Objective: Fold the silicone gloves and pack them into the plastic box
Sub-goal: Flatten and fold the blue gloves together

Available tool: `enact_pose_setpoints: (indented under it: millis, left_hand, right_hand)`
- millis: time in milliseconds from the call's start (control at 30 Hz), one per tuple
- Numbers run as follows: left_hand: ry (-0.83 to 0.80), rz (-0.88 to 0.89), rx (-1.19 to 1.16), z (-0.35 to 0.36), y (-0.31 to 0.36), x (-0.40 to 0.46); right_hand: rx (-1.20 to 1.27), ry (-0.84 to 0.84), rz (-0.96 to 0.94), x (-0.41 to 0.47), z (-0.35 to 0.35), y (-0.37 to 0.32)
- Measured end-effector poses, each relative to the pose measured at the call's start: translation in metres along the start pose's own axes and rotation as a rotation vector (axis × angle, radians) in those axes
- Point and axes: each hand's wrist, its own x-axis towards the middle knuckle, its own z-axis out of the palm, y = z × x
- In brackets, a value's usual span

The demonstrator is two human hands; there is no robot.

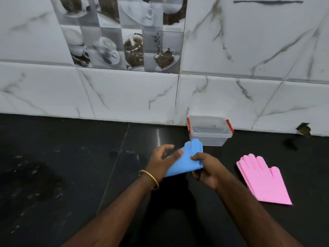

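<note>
A blue silicone glove [187,158] is held above the black counter, its fingers pointing up toward the box. My left hand [162,162] grips its left edge with thumb and fingers. My right hand [206,169] pinches its right side. Pink silicone gloves [263,180] lie flat and stacked on the counter to the right, fingers pointing away from me. A clear plastic box [210,134] with red side clips stands open against the wall, just beyond the blue glove. Nothing shows inside it.
The black counter [71,166] runs wide to the left, with faint smudges. A white marble-tiled wall [124,97] closes the back. A small dark hole [304,130] sits at the wall's base far right. A gold bangle [149,178] circles my left wrist.
</note>
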Motion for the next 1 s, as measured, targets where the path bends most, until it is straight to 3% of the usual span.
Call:
enact_pose_setpoints:
  millis: [67,133,200,367,533,633,733,833,1000]
  left_hand:
    - [0.111,-0.437,-0.064,-0.017,-0.018,-0.001]
    - [-0.031,-0.846,-0.243,-0.034,-0.034,-0.005]
    - [-0.158,-0.967,-0.489,-0.048,-0.043,-0.007]
    - [-0.018,-0.683,-0.625,-0.058,-0.031,0.013]
    - [0.07,-0.335,-0.582,-0.071,-0.01,0.03]
    - [0.127,-0.358,-0.502,-0.067,-0.024,0.029]
    - [0.135,-0.524,-0.333,-0.054,-0.06,0.019]
    - [0.163,-0.6,-0.225,-0.048,-0.087,0.01]
    - [0.172,-0.558,-0.082,-0.052,-0.093,0.018]
  right_hand:
    - [0.0,-0.002,-0.016,0.001,0.012,0.009]
    - [0.011,-0.016,-0.023,0.003,0.019,0.016]
    - [0.006,-0.037,-0.015,0.004,0.025,0.018]
    - [0.009,-0.08,-0.029,0.008,0.038,0.012]
    - [0.009,-0.153,-0.243,0.022,0.045,-0.001]
    - [-0.161,-0.022,-0.337,0.036,0.042,0.023]
    - [-0.43,0.148,-0.356,0.05,0.027,0.07]
    - [-0.632,0.162,-0.334,0.06,0.015,0.103]
    - [-0.777,0.126,-0.387,0.069,0.009,0.104]
